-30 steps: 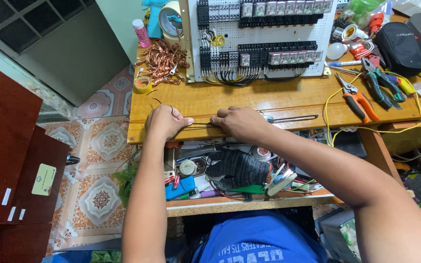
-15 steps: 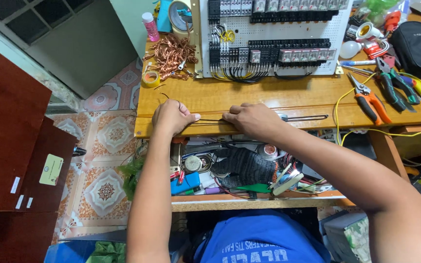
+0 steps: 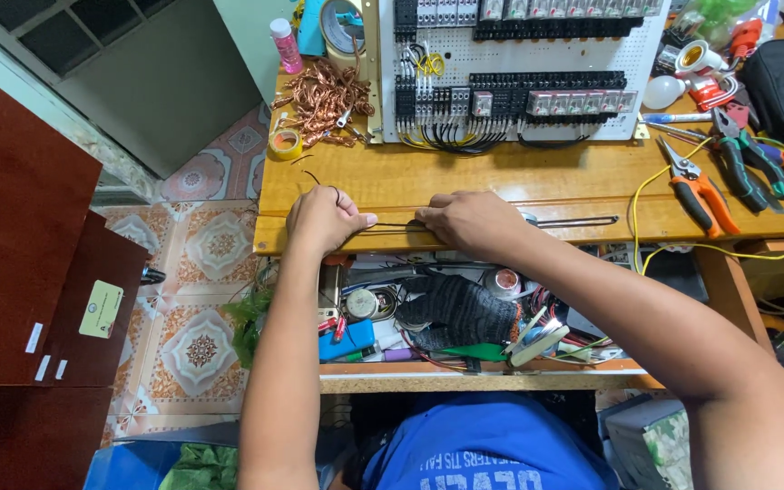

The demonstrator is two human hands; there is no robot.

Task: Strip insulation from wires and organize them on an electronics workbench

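Tiled floor with flower pattern below, wooden workbench (image 3: 537, 186) in front of me, cluttered shelf under it. Nearest: my blue shirt, then the lower shelf (image 3: 483, 367) with a black knit glove (image 3: 460, 308), a blue box and loose small parts.

At the bench's front edge, my left hand (image 3: 324, 220) is curled shut, thumb and fingers pinching one end of a thin black wire (image 3: 394, 224). My right hand (image 3: 469, 220) is closed over the same wire just beside it, fingers pressed down on it against the wood. The wire runs taut between both hands along the front lip; its free tail loops up past my left knuckles.

Judgement: the wire is light, thin and bendy, holds a kink, slips easily through bare fingers. Best taken in a fingertip pinch close to each end, kept low on the wood.

Farther right: orange-handled cutters (image 3: 699, 186), green-handled pliers (image 3: 744, 163), yellow cable (image 3: 639, 213). Farther back: copper wire scraps (image 3: 324, 98), yellow tape roll (image 3: 285, 143), white perforated panel (image 3: 519, 63) with rows of terminals and relays, a black pouch at far right.
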